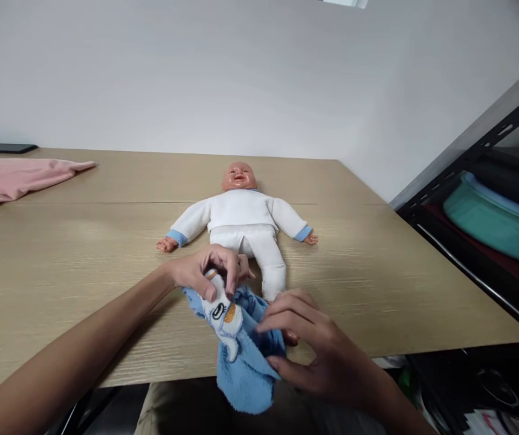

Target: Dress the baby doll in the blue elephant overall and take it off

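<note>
A baby doll (243, 208) lies on its back on the table, head away from me, in a white top and trousers with blue cuffs. In front of its legs is a fluffy blue cloth piece (248, 374) bearing a white animal patch with an eye and an orange beak. My left hand (209, 272) pinches its upper left part by the patch, over one doll leg. At the cloth's right edge, my right hand (304, 338) has its thumb and fingers curled round the fabric. The cloth hangs past the table's front edge. One doll foot (290, 337) peeks out beside my right fingers.
A pink cloth (19, 181) lies at the left of the wooden table (105, 260), with a dark phone (8, 148) behind it. On the right, a black shelf rack (472, 254) holds a teal basin (495, 220). A pale wall stands behind the table.
</note>
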The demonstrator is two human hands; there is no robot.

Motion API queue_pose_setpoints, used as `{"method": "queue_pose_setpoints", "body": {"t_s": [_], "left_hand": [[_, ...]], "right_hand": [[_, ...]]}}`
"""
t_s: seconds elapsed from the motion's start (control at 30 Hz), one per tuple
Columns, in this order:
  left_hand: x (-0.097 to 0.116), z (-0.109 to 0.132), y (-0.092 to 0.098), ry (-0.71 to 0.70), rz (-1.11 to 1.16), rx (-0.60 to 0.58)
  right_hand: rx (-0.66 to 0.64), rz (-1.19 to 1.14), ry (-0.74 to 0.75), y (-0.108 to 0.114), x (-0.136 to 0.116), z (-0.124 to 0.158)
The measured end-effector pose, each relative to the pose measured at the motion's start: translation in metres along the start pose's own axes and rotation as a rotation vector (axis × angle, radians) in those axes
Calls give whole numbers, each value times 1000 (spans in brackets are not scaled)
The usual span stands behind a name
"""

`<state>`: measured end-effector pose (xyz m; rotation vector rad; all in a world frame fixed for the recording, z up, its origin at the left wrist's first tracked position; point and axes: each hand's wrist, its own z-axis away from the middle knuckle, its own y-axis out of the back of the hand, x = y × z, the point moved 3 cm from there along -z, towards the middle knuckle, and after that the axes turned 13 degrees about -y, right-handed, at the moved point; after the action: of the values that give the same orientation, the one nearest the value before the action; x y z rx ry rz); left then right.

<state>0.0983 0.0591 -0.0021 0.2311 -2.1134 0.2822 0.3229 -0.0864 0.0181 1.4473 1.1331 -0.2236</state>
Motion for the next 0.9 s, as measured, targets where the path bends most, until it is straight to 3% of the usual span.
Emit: {"method": "queue_pose_setpoints", "body": {"t_s": [0.13, 0.27, 0.33, 0.47, 0.6, 0.7, 0.9], "left_hand": [[-6, 1, 1, 150, -67, 44], [-7, 0, 0, 237, -22, 23], [-2, 0, 0, 216, 50, -21], [8, -1, -1, 225, 69, -152], [13, -6, -4, 246, -86, -258], [15, -9, -9, 232, -136, -313], [12, -9, -8, 247, -139, -294]], "right_hand": [[-17, 7, 117, -7, -1, 5], [129, 20, 96, -10, 5, 2], [133, -5, 87, -11, 8, 1], [-14, 19, 91, -14, 8, 5], [38, 108, 149, -9, 10, 14], [48, 35, 181, -6, 14, 19], [15, -287, 127, -11, 23, 17]]}}
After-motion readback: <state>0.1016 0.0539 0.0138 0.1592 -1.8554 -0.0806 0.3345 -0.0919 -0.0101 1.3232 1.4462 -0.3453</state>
